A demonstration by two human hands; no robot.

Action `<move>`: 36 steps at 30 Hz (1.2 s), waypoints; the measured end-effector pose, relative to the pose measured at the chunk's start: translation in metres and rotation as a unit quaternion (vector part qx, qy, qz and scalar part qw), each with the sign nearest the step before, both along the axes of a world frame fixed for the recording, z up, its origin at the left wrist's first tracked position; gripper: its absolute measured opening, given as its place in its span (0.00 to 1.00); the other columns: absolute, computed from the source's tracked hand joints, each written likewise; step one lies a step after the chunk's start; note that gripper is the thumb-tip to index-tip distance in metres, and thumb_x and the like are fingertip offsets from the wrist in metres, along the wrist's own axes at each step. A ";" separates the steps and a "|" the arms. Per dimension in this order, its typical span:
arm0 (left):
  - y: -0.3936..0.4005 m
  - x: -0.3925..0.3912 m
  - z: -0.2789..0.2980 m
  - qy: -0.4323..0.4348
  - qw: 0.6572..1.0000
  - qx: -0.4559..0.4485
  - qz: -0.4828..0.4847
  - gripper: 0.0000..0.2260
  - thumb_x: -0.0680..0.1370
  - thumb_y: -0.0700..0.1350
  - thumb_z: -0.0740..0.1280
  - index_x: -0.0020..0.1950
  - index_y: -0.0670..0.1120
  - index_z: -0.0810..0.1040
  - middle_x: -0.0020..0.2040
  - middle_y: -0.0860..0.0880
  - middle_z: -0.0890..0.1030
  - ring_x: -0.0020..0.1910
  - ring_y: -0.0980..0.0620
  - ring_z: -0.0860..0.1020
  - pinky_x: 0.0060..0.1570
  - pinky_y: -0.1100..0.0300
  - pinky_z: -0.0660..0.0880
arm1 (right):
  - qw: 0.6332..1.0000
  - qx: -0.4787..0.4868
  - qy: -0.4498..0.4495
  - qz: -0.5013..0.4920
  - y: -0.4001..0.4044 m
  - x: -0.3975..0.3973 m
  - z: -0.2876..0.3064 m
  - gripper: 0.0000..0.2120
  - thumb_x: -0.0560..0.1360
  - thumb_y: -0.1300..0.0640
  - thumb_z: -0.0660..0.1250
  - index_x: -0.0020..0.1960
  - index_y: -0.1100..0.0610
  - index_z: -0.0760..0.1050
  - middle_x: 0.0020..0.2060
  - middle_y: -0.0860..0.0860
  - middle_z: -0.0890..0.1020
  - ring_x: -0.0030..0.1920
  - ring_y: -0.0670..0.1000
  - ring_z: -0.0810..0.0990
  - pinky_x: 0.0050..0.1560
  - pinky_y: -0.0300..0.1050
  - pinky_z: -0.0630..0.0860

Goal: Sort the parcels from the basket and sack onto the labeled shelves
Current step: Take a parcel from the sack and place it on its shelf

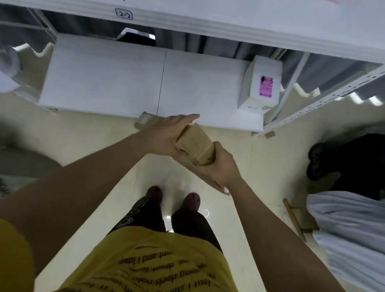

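While the person stands on the pale floor (78, 133) facing it, the white shelf unit (195, 20) fills the top of the view, and everything else sits in relation to it. Its upper board carries a small handwritten label (123, 13) reading 2-2 on the front edge. The lower shelf (105, 78) lies beneath that board, with a white box (261, 82) standing at its right end; the box bears a pink sticker (266, 86).

Right of the shelf unit, on the floor, are a light-coloured sack (358, 237) and a dark bundle (356, 162) whose nature I cannot tell.

Just in front of the lower shelf's front edge, above the floor, a brown paper parcel (196, 143) is held between both hands. The left hand (165, 134) lies along the parcel's left side with fingers nearly straight, pointing toward the shelf, pressing against it. The right hand (219, 166) grips the parcel's near end, thumb over the top and fingers curled underneath.
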State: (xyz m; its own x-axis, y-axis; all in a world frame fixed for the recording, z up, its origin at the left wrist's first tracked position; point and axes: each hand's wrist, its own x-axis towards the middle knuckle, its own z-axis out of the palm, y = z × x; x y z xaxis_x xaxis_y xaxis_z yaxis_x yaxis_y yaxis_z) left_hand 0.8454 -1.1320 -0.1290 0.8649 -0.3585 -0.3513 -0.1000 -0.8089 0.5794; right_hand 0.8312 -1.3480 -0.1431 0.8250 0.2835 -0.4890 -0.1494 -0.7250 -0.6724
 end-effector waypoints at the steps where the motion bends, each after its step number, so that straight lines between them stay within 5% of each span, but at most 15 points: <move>1: -0.002 0.007 -0.006 0.013 1.000 0.008 0.001 0.48 0.66 0.54 0.78 0.77 0.53 0.52 0.72 0.48 0.66 0.70 0.49 0.65 0.66 0.50 0.65 | 1.000 0.016 0.012 -0.002 -0.011 0.006 0.001 0.24 0.66 0.48 0.78 0.50 0.56 0.69 0.42 0.49 0.79 0.42 0.51 0.78 0.39 0.43 0.74; 4: -0.011 0.030 -0.023 0.028 0.997 0.063 -0.032 0.39 0.65 0.48 0.77 0.71 0.52 0.62 0.64 0.49 0.72 0.64 0.48 0.70 0.61 0.49 0.70 | 0.998 0.035 0.041 -0.016 -0.036 0.024 -0.004 0.24 0.65 0.50 0.79 0.52 0.54 0.69 0.44 0.46 0.78 0.45 0.49 0.78 0.42 0.35 0.74; 7: -0.029 0.049 -0.034 0.017 0.996 0.069 -0.054 0.32 0.66 0.44 0.75 0.67 0.49 0.66 0.61 0.48 0.73 0.61 0.46 0.70 0.57 0.48 0.72 | 1.000 0.004 0.016 0.013 -0.048 0.039 -0.011 0.37 0.62 0.45 0.80 0.65 0.46 0.65 0.59 0.44 0.73 0.57 0.48 0.75 0.57 0.46 0.75; 9: -0.047 0.057 -0.039 -0.005 0.992 0.104 -0.072 0.30 0.69 0.44 0.73 0.69 0.46 0.66 0.63 0.46 0.72 0.63 0.45 0.69 0.59 0.50 0.70 | 1.000 0.002 -0.010 0.030 -0.051 0.050 -0.013 0.42 0.62 0.46 0.80 0.69 0.45 0.62 0.64 0.44 0.69 0.59 0.47 0.72 0.57 0.47 0.72; 14: -0.087 0.076 -0.058 -0.083 0.971 0.203 -0.098 0.28 0.73 0.45 0.69 0.71 0.47 0.65 0.68 0.45 0.69 0.67 0.44 0.66 0.58 0.46 0.71 | 0.999 -0.036 -0.013 0.015 -0.064 0.070 -0.038 0.27 0.64 0.49 0.77 0.53 0.51 0.63 0.47 0.47 0.77 0.44 0.52 0.77 0.40 0.46 0.72; 19: -0.119 0.097 -0.096 -0.023 0.969 0.245 0.001 0.33 0.75 0.47 0.70 0.75 0.49 0.58 0.75 0.42 0.57 0.74 0.39 0.58 0.65 0.44 0.68 | 0.999 0.026 0.020 -0.043 -0.086 0.093 -0.085 0.26 0.62 0.52 0.78 0.51 0.53 0.66 0.45 0.48 0.77 0.44 0.51 0.79 0.45 0.54 0.80; 26: -0.142 0.128 -0.181 0.106 0.959 0.080 0.250 0.39 0.74 0.48 0.73 0.78 0.51 0.52 0.76 0.39 0.51 0.71 0.34 0.62 0.62 0.42 0.71 | 0.983 0.109 0.056 -0.137 -0.125 0.124 -0.171 0.23 0.58 0.57 0.76 0.47 0.49 0.68 0.43 0.48 0.78 0.43 0.51 0.79 0.47 0.54 0.81; 28: -0.147 0.139 -0.203 0.138 0.928 -0.033 0.345 0.35 0.78 0.43 0.66 0.79 0.52 0.49 0.73 0.40 0.60 0.63 0.38 0.71 0.56 0.48 0.73 | 0.977 0.123 0.045 -0.166 -0.130 0.131 -0.192 0.23 0.61 0.63 0.77 0.46 0.51 0.67 0.44 0.51 0.78 0.42 0.49 0.79 0.45 0.46 0.80; 31: -0.159 0.154 -0.224 0.182 0.841 -0.209 0.465 0.29 0.82 0.41 0.57 0.79 0.54 0.47 0.51 0.50 0.74 0.43 0.48 0.75 0.49 0.47 0.77 | 0.976 0.127 0.005 -0.178 -0.133 0.137 -0.226 0.23 0.63 0.67 0.78 0.46 0.53 0.66 0.46 0.52 0.78 0.44 0.45 0.80 0.44 0.40 0.79; 34: -0.177 0.160 -0.241 0.204 0.782 -0.322 0.493 0.32 0.81 0.52 0.60 0.78 0.58 0.44 0.69 0.49 0.70 0.60 0.45 0.75 0.53 0.46 0.78 | 0.972 0.133 -0.024 -0.190 -0.130 0.144 -0.253 0.24 0.64 0.66 0.78 0.45 0.52 0.65 0.45 0.49 0.77 0.46 0.48 0.79 0.40 0.33 0.77; 36: -0.188 0.159 -0.256 0.219 0.767 -0.361 0.483 0.36 0.78 0.53 0.67 0.77 0.57 0.45 0.70 0.49 0.68 0.63 0.45 0.74 0.50 0.46 0.80 | 0.971 0.129 -0.033 -0.196 -0.125 0.145 -0.273 0.24 0.64 0.65 0.78 0.46 0.51 0.65 0.44 0.47 0.77 0.46 0.48 0.79 0.40 0.35 0.78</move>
State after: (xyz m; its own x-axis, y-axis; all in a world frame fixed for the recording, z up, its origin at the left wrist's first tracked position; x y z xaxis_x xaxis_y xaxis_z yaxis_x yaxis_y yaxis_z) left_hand 1.0049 -1.3202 -0.3849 0.7056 0.1381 -0.6950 0.6756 0.1650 0.7186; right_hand 0.9757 -1.4733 -0.4162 0.9215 0.0467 -0.3856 -0.3307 -0.4263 -0.8419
